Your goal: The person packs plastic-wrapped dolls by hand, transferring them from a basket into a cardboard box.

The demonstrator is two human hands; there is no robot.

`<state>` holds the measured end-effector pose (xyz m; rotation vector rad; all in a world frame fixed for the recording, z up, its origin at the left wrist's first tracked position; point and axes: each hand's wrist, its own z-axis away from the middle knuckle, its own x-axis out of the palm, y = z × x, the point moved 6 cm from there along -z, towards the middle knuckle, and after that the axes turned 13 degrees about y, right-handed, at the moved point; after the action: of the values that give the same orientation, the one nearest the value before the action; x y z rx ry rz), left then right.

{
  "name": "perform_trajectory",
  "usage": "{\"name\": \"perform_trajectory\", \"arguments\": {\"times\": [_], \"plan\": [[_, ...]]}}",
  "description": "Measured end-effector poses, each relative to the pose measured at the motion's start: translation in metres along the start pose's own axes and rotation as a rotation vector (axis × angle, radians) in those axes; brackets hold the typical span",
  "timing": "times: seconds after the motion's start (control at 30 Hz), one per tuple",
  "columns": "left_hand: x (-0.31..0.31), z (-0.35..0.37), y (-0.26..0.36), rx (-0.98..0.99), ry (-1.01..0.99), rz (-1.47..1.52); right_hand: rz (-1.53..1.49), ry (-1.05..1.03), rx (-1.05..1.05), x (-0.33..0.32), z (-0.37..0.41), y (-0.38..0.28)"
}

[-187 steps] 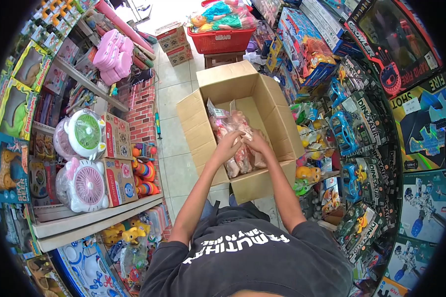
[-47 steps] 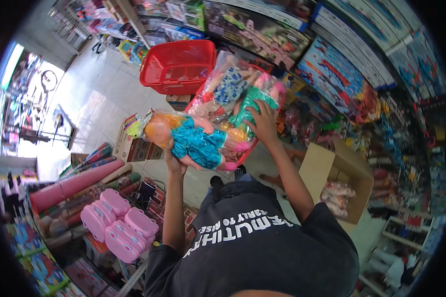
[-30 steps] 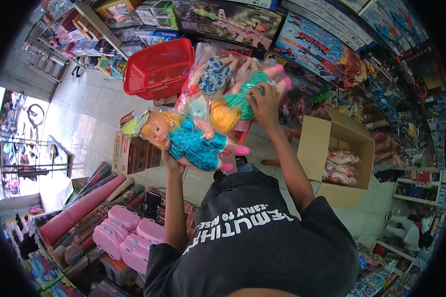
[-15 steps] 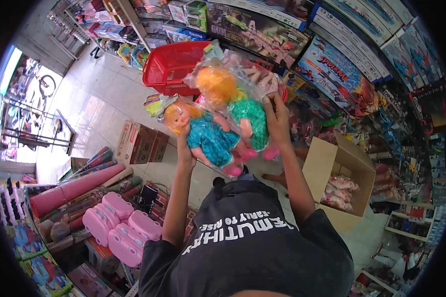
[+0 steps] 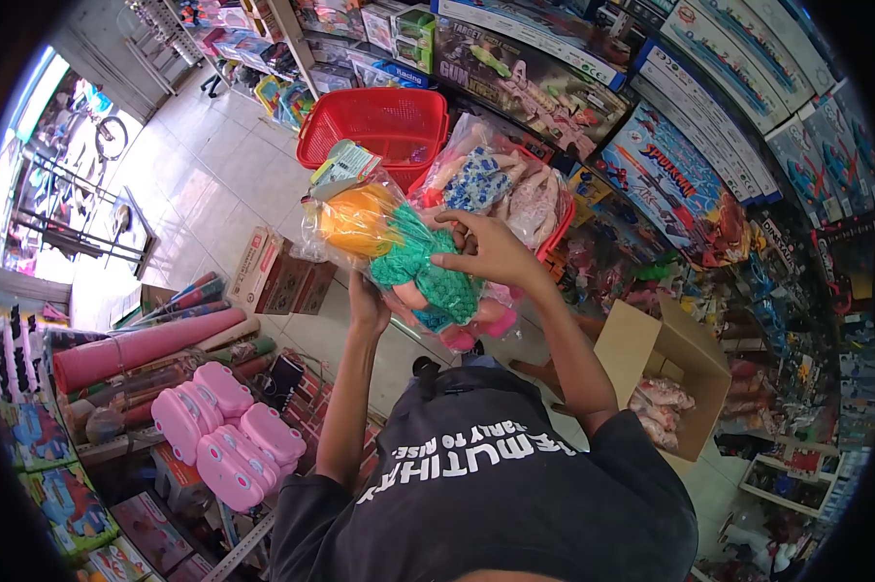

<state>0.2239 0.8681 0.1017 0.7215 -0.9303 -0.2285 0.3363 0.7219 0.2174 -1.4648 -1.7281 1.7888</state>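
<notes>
Left hand (image 5: 368, 306) in at the near-left edge of the stacked dolls (image 5: 399, 254), holding them up from below, its fingers mostly hidden behind the clear wrap. Right hand (image 5: 491, 254) is across on the other side — thumb and forefinger spread, half open over the green dress (image 5: 433, 276); the hidden fingertips leave it unclear how firmly they press. On top lies the green-clad doll, its orange-yellow hair (image 5: 358, 219) toward the far left, pink shoes (image 5: 497, 322) toward the wearer, a printed card tag (image 5: 348, 163) at the bag's far end. A bit of blue clothing (image 5: 433, 318) peeks out underneath.

Just beyond the hands, a red basket (image 5: 566, 231) carries more bagged dolls, one in a blue floral dress (image 5: 476, 179). A second red basket (image 5: 370, 124) sits behind it to the left. Over on the right, an open cardboard box (image 5: 695, 383) with wrapped items (image 5: 663, 400) inside. Down left — a cluster of pink cases (image 5: 229, 436), and two cartons (image 5: 277, 276) standing on the tiled floor (image 5: 214, 160).
</notes>
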Motion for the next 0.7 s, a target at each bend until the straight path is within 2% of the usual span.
{"name": "perform_trajectory", "arguments": {"times": [0.07, 0.13, 0.17, 0.23, 0.27, 0.33, 0.37, 0.43, 0.47, 0.5, 0.57, 0.6, 0.67, 0.7], "plan": [[-0.004, 0.003, 0.004, 0.010, -0.037, -0.012, -0.056, -0.005, -0.030, 0.002, -0.002, 0.001], [0.006, 0.013, 0.005, 0.030, -0.282, -0.031, 0.124, 0.085, -0.017, 0.000, -0.002, -0.001], [0.008, 0.015, 0.003, 0.035, -0.274, -0.028, 0.122, 0.076, -0.019, 0.003, -0.003, -0.004], [0.010, 0.016, 0.004, 0.140, -0.083, -0.163, 0.149, 0.077, -0.035, 0.008, -0.005, -0.009], [0.009, 0.012, 0.001, 0.142, -0.080, -0.161, 0.149, 0.073, -0.036, 0.015, -0.005, -0.008], [-0.001, 0.001, -0.006, 0.152, -0.018, -0.191, 0.237, 0.174, -0.290, 0.024, -0.007, -0.022], [-0.005, -0.003, -0.005, 0.157, -0.019, -0.191, 0.237, 0.175, -0.295, 0.020, -0.011, -0.022], [-0.010, -0.003, -0.006, 0.073, -0.116, -0.060, -0.062, -0.230, 0.100, 0.022, -0.016, -0.021], [-0.011, -0.007, -0.005, 0.092, -0.105, 0.022, -0.150, -0.327, 0.207, 0.020, -0.020, -0.017], [-0.015, -0.010, -0.006, 0.095, -0.098, 0.025, -0.152, -0.335, 0.205, 0.018, -0.028, -0.004], [-0.026, -0.016, -0.007, 0.088, -0.078, 0.089, -0.311, -0.150, 0.189, 0.017, -0.048, 0.039], [-0.030, -0.018, -0.008, 0.097, -0.068, 0.092, -0.314, -0.162, 0.185, 0.020, -0.060, 0.060], [-0.030, -0.018, -0.010, 0.124, -0.106, 0.110, 0.250, 0.307, -0.469, 0.001, -0.078, 0.066], [-0.030, -0.017, -0.010, 0.132, -0.101, 0.112, 0.245, 0.301, -0.475, 0.004, -0.079, 0.076]]}}
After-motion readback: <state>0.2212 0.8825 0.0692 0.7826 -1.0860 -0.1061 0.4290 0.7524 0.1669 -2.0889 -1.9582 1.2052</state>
